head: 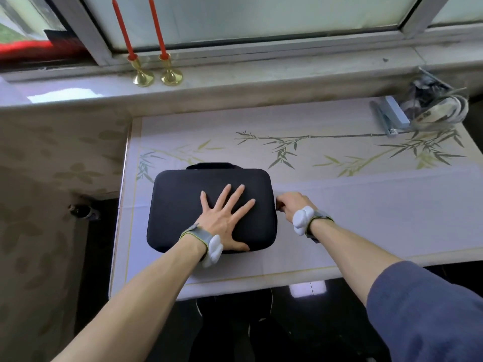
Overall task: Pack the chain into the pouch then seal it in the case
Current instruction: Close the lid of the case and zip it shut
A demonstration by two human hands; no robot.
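On the bamboo-print table (pixel 339 205) the dark case (pixel 183 205) lies closed and flat, the left hand (pixel 222 220) pressing its lid with fingers splayed wide, the right hand (pixel 292 205) curled tight at its right edge, whatever it pinches hidden.

Left hand (pixel 224 222) flat on closed black case (pixel 180 205), right hand (pixel 290 206) pinched at its right edge, on bamboo-print table (pixel 366 194).

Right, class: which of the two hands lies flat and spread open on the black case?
The left hand, palm down with fingers spread on the black zip case; the right hand is curled at the case's right edge.
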